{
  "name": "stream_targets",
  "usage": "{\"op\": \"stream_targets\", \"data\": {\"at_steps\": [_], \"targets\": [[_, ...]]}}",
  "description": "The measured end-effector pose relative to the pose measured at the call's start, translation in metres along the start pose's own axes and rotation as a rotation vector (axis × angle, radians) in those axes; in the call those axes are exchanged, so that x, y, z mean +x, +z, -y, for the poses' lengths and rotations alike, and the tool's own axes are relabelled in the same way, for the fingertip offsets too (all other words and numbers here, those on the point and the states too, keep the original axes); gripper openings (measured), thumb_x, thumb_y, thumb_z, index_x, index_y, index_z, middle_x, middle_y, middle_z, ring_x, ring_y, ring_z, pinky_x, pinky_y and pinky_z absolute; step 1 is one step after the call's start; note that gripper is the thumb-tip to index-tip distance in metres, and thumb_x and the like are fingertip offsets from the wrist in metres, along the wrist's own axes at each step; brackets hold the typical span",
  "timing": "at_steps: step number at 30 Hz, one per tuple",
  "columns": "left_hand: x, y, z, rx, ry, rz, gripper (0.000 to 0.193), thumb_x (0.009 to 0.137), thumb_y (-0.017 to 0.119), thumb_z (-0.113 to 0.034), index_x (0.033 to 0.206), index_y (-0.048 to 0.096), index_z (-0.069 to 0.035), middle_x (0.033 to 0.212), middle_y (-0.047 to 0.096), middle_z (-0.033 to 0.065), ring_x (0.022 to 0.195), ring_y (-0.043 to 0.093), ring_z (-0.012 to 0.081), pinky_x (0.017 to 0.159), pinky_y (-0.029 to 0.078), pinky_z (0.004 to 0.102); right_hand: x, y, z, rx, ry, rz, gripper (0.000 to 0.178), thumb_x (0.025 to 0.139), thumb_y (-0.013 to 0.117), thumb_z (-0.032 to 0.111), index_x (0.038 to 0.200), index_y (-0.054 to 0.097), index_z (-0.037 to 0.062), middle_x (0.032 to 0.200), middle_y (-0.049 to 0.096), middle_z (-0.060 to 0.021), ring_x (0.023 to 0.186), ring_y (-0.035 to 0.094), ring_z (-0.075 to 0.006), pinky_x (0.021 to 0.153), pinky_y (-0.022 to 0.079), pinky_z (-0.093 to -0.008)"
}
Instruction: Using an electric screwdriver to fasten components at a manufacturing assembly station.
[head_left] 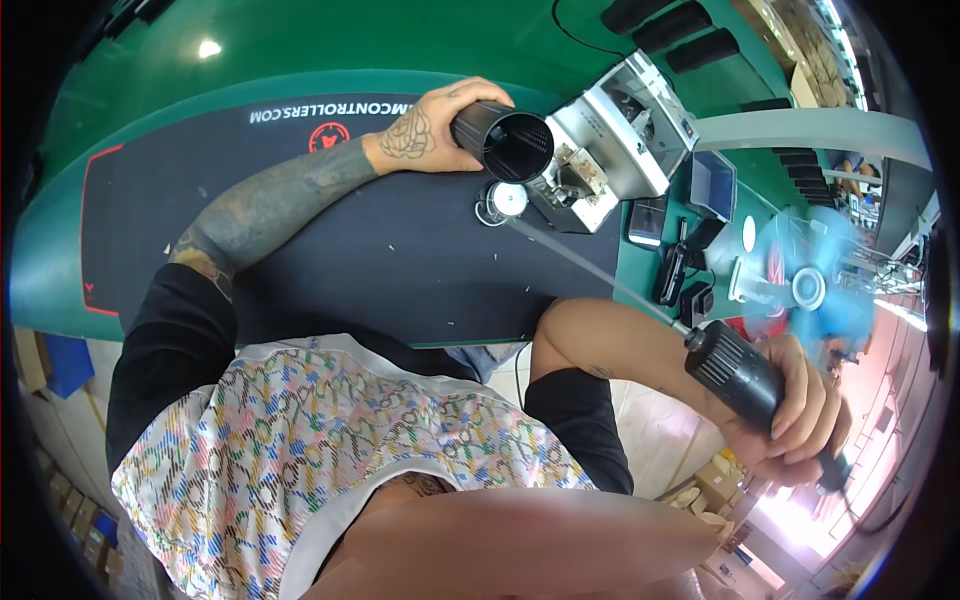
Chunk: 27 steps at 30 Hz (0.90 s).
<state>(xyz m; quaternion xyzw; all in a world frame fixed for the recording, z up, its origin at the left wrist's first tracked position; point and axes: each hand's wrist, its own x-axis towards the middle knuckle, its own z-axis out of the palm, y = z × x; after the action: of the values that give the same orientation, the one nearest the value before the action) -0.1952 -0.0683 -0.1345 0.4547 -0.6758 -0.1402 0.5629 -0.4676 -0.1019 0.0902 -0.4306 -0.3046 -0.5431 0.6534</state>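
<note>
My left hand (425, 135) is wrapped round a black ribbed tube (475, 128), its open end facing me, above the dark mat (360, 240). Held up at the right, my right hand (800, 415) grips a black electric screwdriver (735, 372). A long thin shaft runs from it down to the left. Its far end reaches a small round white piece with a metal ring (502, 202), just below the tube's mouth. Whether the shaft touches that piece, I cannot tell. A silver screw-feeder-like machine (625, 130) stands right of the tube.
A phone (648, 220) and a grey bin (712, 185) lie right of the machine, near small black devices (697, 298). A blue fan (805, 288) spins at the right. More black tubes (675, 28) rest at the back. A grey bar (810, 135) crosses the far right.
</note>
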Motion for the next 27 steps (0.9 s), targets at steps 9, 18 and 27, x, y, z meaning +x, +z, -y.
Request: {"op": "stream_targets", "data": {"at_steps": [9, 18, 27], "targets": [[-0.001, 0.004, 0.003, 0.025, 0.001, 0.004, 0.053, 0.063, 0.079, -0.011, 0.109, 0.053, -0.004, 0.107, 0.058, 0.0098, 0.098, 0.058, 0.0231, 0.086, 0.046, 0.0331, -0.003, -0.006, -0.082, -0.521, 0.132, 0.267, 0.031, 0.08, 0.052, 0.006, 0.11, 0.045, 0.0033, 0.074, 0.045, -0.0026, 0.059, 0.047, -0.0151, 0.061, 0.04, -0.0375], [-0.001, 0.002, 0.002, -0.023, -0.055, 0.022, 0.062, 0.056, 0.078, -0.006, 0.111, 0.051, -0.006, 0.108, 0.056, 0.0093, 0.101, 0.056, 0.0254, 0.087, 0.046, 0.0341, -0.007, -0.008, -0.107, -1.042, 0.158, 0.097, 0.037, 0.076, 0.043, -0.003, 0.112, 0.041, 0.007, 0.063, 0.046, -0.0102, 0.05, 0.046, -0.0202, 0.055, 0.044, -0.0416], [0.001, 0.002, 0.002, 0.006, -0.038, -0.012, 0.056, 0.061, 0.081, -0.013, 0.108, 0.052, -0.004, 0.104, 0.058, 0.0105, 0.095, 0.058, 0.0246, 0.084, 0.046, 0.0342, -0.007, -0.004, -0.1, -0.713, 0.195, 0.092, 0.033, 0.079, 0.041, -0.003, 0.111, 0.041, 0.0069, 0.064, 0.046, -0.0101, 0.051, 0.046, -0.0201, 0.055, 0.042, -0.0416]]}}
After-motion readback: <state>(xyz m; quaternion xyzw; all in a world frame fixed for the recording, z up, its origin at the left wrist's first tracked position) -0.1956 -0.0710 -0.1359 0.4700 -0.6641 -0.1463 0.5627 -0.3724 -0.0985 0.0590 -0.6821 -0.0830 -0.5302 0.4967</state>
